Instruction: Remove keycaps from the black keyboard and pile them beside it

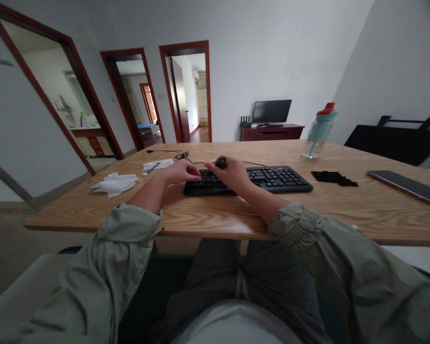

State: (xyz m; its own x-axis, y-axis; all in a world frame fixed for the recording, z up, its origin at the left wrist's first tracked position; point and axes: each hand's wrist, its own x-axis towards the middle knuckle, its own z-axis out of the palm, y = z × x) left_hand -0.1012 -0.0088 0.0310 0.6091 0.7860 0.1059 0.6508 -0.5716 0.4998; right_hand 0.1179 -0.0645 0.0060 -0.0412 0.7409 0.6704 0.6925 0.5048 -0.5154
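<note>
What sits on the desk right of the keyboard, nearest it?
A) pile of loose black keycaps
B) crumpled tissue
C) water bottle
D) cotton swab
A: the black keycaps lie just off the right end of the keyboard; the bottle stands farther back.

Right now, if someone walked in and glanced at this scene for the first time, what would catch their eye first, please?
Most likely the black keyboard at the middle of the wooden table, with the left hand and the right hand over its left end; the right hand grips a small dark object. Next, the teal water bottle at the far right edge and the crumpled white tissue at the left.
</note>
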